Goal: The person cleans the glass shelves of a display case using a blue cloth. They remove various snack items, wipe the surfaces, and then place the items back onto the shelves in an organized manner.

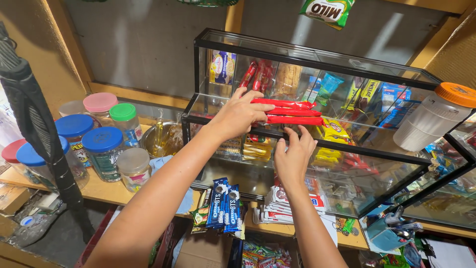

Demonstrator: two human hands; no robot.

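Left hand (pixel 238 115) on red packets (pixel 290 111)

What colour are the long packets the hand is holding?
Red. The left hand holds the long packets at the glass case, clearest in the head view.

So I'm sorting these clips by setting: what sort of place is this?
Most likely a small snack stall. A glass display case holds packaged snacks, lidded jars stand on the wooden counter, and the left hand lays red packets on its shelf.

1 head view, close, looking down-forward at glass display case (pixel 317 144).
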